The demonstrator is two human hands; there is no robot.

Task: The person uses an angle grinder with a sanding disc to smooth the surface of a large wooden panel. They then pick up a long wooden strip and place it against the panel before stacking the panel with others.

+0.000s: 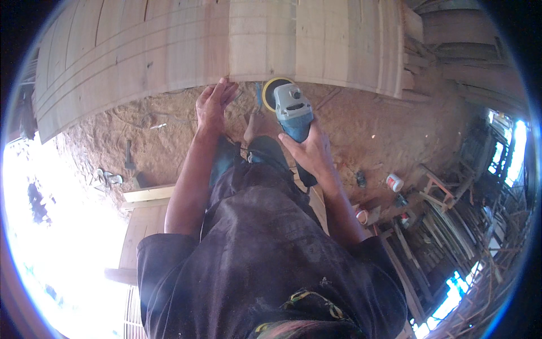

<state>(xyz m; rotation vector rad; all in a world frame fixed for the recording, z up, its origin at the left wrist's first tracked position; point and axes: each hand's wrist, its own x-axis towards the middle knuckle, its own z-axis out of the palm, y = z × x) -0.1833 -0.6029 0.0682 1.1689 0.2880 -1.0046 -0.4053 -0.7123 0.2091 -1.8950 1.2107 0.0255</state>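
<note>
- The left hand (213, 104) reaches forward, its fingers extended at the near edge of a broad panel of pale and brown boards (259, 42).
- The right hand (311, 151) grips a blue-and-grey power tool (294, 110).
- The tool's yellow-rimmed disc (269, 95) sits right by that edge; whether they touch is unclear.
- Reddish-brown earth (169, 155) lies below.
- A white-and-red tub (394, 182) lies to the right, near stacked timber (446, 229).

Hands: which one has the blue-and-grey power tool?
The right hand holds the power tool; the left hand has none and is at the wooden panel's near edge.
</note>
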